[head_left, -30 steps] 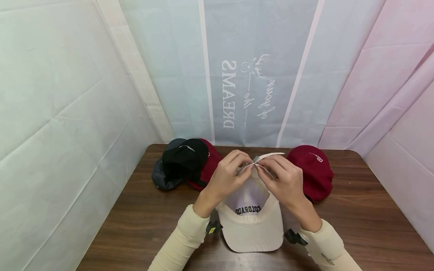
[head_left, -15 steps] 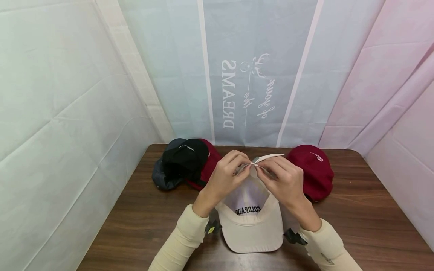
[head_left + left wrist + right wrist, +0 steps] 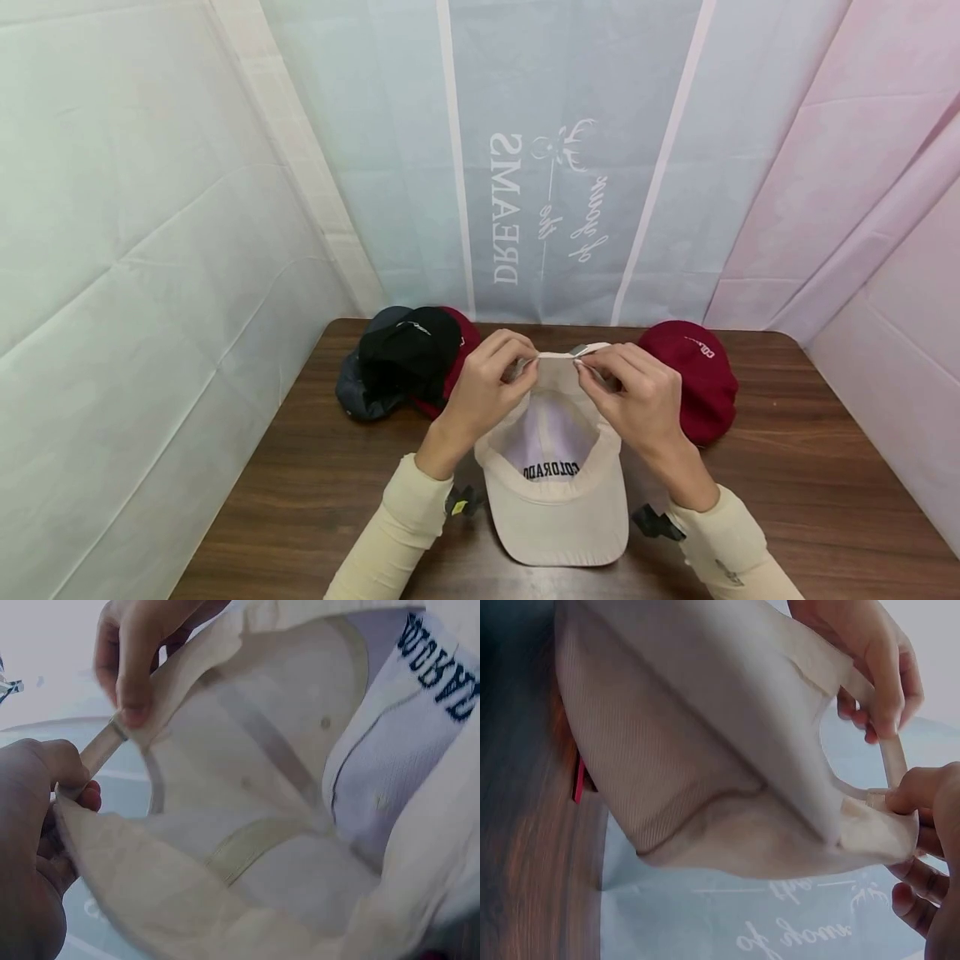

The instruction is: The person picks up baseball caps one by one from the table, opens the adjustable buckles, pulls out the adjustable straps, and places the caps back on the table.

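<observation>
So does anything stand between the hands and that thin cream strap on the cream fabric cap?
Nothing visible does: the left hand and right hand both pinch the strap directly at the back of the cream fabric cap.

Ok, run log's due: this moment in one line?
left fingers: pinch strap | right fingers: pinch at buckle | beige cap: inside showing

"COLORADO" in black, "DREAMS" in white
The first marks the cream-and-lilac fabric cap (image 3: pixel 557 529); the second, the blue-grey cloth backdrop (image 3: pixel 562 67). White "CO" starts the lettering on the rightmost dark red fabric cap (image 3: pixel 693 387); script on the black fabric cap (image 3: pixel 405 354) is illegible.
</observation>
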The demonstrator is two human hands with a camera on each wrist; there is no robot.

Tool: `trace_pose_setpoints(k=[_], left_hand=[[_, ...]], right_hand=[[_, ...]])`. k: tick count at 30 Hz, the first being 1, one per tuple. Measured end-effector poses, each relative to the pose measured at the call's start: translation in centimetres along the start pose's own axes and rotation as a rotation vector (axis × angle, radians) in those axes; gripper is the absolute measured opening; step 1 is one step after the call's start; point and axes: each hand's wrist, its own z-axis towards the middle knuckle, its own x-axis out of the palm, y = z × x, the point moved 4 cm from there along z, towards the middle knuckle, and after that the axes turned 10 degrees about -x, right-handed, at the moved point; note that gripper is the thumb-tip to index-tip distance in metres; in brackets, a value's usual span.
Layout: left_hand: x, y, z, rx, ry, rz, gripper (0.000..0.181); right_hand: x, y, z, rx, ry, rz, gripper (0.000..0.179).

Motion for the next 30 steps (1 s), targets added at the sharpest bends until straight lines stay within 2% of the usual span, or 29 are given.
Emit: trace_pose_setpoints(k=[7, 17, 30], left_hand=[[-0.7, 0.7, -0.2, -0.038, -0.025, -0.024, 0.012], [-0.4, 0.6, -0.4, -0.064, -0.005, -0.044, 0.015], [1.2, -0.5, -0.1, -0.015, 0.054, 0.066, 0.012]], right_hand=[[-0.3, -0.4, -0.2, 0.02, 0.008, -0.011, 0.004], [-0.4, -0.4, -0.3, 0.016, 0.008, 0.002, 0.004], [-0.2, 0.0, -0.1, 0.004, 0.014, 0.03, 0.003]])
